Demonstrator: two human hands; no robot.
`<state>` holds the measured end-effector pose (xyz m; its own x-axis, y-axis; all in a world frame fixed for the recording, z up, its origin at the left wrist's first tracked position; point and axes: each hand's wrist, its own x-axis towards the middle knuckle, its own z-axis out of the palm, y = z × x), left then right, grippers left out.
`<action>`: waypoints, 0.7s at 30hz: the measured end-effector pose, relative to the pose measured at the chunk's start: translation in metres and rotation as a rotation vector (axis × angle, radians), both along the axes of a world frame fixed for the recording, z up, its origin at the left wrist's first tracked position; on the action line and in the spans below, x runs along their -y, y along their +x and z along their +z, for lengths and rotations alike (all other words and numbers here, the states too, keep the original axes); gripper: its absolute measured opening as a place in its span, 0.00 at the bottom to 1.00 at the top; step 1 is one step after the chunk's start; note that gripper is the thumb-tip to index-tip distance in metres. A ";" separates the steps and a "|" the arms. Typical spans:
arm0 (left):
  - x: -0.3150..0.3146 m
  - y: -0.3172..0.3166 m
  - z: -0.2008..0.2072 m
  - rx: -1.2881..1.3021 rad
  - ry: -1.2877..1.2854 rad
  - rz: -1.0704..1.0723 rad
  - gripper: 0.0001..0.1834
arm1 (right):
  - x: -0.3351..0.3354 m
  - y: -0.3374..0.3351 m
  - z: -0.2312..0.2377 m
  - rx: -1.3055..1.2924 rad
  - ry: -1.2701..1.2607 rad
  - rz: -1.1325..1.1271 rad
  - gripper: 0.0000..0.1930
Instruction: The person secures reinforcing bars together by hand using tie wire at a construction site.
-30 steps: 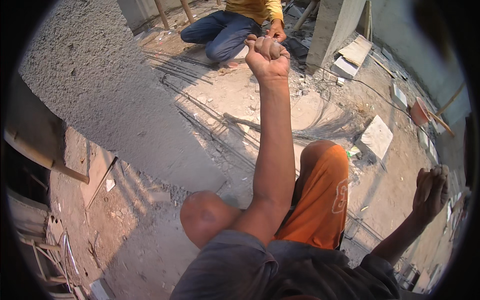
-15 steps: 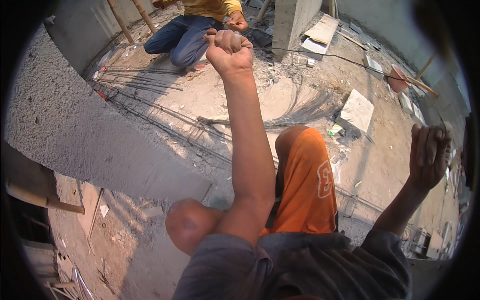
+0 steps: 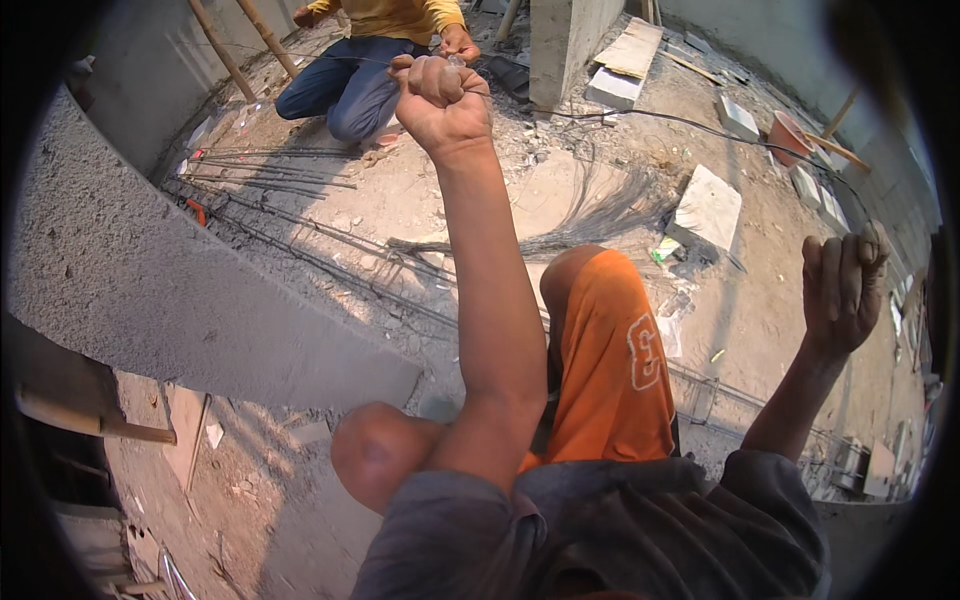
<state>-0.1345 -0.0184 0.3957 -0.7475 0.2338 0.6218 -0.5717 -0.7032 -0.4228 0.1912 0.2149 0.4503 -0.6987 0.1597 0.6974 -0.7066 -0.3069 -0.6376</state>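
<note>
In the upper middle, my left hand (image 3: 443, 105) is closed in a fist, arm stretched out, around a thin dark wire (image 3: 655, 112). From that fist the wire bows across to my right hand (image 3: 845, 288), raised at the far right with its fingers curled around the wire's end. A thin stretch of wire also runs left from my left fist past a kneeling person's blue trousers (image 3: 352, 75). Beyond my fist is that co-worker's hand (image 3: 459, 43), partly screened by mine.
Long steel bars (image 3: 330, 265) lie left of my arm, beside a rough concrete beam (image 3: 200, 300). A bundle of thin wires (image 3: 600, 215) spreads near a pale block (image 3: 706, 208). Farther off are a concrete column (image 3: 560, 60) and a reddish bucket (image 3: 790, 138).
Both my fists appear slightly farther left and higher in view, still closed on the wire. The background has shifted a little left too. The co-worker's far hand has moved slightly left.
</note>
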 end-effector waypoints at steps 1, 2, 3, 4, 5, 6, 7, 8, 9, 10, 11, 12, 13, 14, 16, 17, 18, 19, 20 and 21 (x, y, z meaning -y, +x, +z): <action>0.007 -0.002 -0.001 0.000 -0.001 0.016 0.12 | -0.024 -0.017 -0.018 0.079 0.146 -0.336 0.10; 0.014 -0.005 -0.003 0.006 0.011 0.025 0.12 | -0.034 -0.023 -0.032 0.445 0.240 -0.747 0.13; 0.007 -0.006 0.001 0.007 0.046 0.005 0.12 | -0.046 -0.015 -0.041 0.640 0.881 -1.095 0.14; 0.002 -0.002 0.007 0.008 0.003 0.037 0.13 | -0.036 -0.008 -0.053 0.685 1.412 -1.220 0.12; 0.001 -0.001 0.009 0.000 0.001 0.041 0.13 | -0.009 -0.002 -0.053 0.958 1.514 -0.963 0.10; 0.000 0.001 0.009 -0.009 -0.012 0.043 0.12 | 0.005 0.005 -0.059 1.014 1.764 -0.681 0.08; 0.006 0.001 0.006 -0.010 -0.037 0.053 0.12 | 0.028 0.007 -0.048 0.920 1.873 -0.324 0.07; 0.011 -0.001 0.003 0.010 -0.032 0.086 0.11 | 0.039 0.012 -0.038 0.740 1.805 -0.014 0.06; 0.010 -0.002 0.001 0.011 -0.023 0.076 0.10 | 0.044 0.014 -0.021 0.583 1.611 0.375 0.05; 0.010 -0.003 -0.001 0.011 -0.015 0.067 0.09 | 0.045 0.014 -0.014 0.396 1.358 0.663 0.06; -0.021 0.000 0.003 0.014 0.048 -0.025 0.09 | 0.043 0.026 0.012 0.285 1.086 0.714 0.06; -0.020 0.000 0.001 0.013 0.001 -0.012 0.08 | 0.037 0.020 0.017 0.095 0.862 0.684 0.07; -0.019 0.001 -0.002 0.027 -0.005 -0.008 0.08 | 0.030 0.022 0.019 0.026 0.612 0.520 0.08; -0.001 -0.001 -0.006 0.035 -0.029 0.036 0.08 | 0.023 0.011 0.010 -0.015 0.354 0.356 0.09; 0.000 -0.002 -0.008 0.046 0.003 0.017 0.09 | 0.002 -0.002 0.003 0.045 0.130 -0.233 0.11; 0.002 -0.002 -0.007 0.032 0.006 0.029 0.09 | -0.021 -0.011 -0.009 0.163 0.196 -0.578 0.13; -0.003 -0.001 -0.004 0.018 0.015 0.022 0.09 | -0.039 -0.014 -0.021 0.343 0.494 -1.003 0.15; -0.011 0.000 0.001 0.001 0.023 0.008 0.09 | -0.052 -0.015 -0.035 0.413 0.831 -1.285 0.14; -0.013 0.000 0.005 -0.001 -0.001 0.027 0.08 | -0.043 -0.019 -0.053 0.449 1.271 -1.535 0.09; -0.008 -0.001 0.007 0.004 -0.032 0.054 0.08 | -0.015 -0.021 -0.052 0.927 1.519 -1.321 0.07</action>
